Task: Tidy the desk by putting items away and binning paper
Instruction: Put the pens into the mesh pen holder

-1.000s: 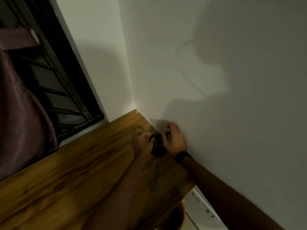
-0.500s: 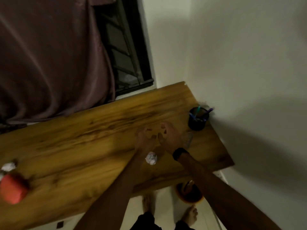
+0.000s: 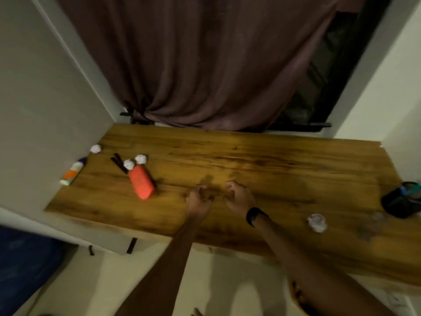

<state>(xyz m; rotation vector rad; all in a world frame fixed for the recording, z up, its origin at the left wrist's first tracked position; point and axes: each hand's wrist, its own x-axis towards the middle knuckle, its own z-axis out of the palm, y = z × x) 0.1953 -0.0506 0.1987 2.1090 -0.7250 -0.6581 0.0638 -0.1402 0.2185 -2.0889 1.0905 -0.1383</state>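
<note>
Both empty, loosely curled over mid-desk [image 3: 273, 160]: left hand [image 3: 197, 198], right hand [image 3: 239, 197]; crumpled paper [image 3: 316, 222], seemingly, near right.

My wooden bench [image 3: 262, 160] carries an orange case [image 3: 141, 182] towards its left, with two paper balls [image 3: 134, 161] and dark sticks [image 3: 118, 162] touching its far end. Another paper ball [image 3: 95, 148] and a glue bottle [image 3: 72, 171] lie by the left edge. At the right sit a crumpled paper [image 3: 316, 222] and a black pen cup [image 3: 401, 202].
</note>
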